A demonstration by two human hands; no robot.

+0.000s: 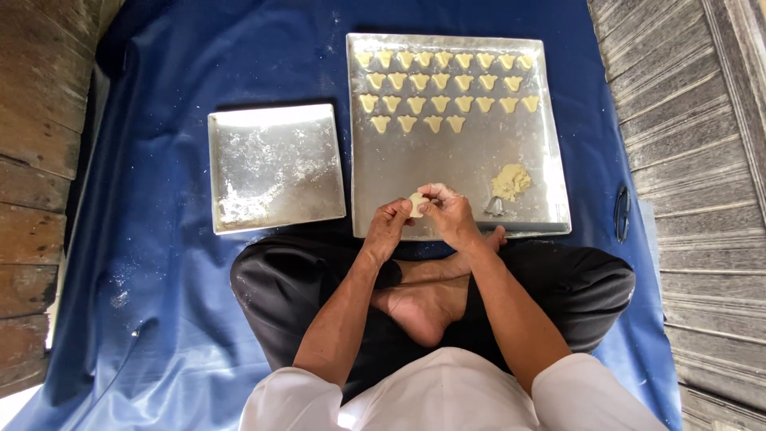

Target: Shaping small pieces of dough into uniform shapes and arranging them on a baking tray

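Both hands meet over the near edge of the big tray (459, 172), pinching one small dough piece (416, 203) between them: left hand (388, 227) grips it w/ thumb + fingertips from the left, right hand (451, 214) curls over it from the right. Piece is in the air just above the tray's near rim, not yet among the rows

To do this step well, judging from the shaped pieces (447, 88) at the tray's far end: keep pressure light so the flared shape doesn't squash, support it from under w/ the left fingers while the right ones trim or nip the edges, and match it to the ones already laid so the rows stay even. The 4th row is only part filled, w/ room to the right of its last piece

On the tray's near right sits the dough lump (511, 181), w/ a small metal cutter (495, 207) just nearer than it. Left of the big tray lies a smaller floured tray (275, 168), all on a blue sheet (159, 263) on the floor

Hard to make out: the piece's exact shape, mostly covered by fingers; whether the right fingertips press or just steady it; the dark looped thing (622, 212) right of the tray, maybe scissors, too thin to tell. The tray's near edge is partly hidden by the hands
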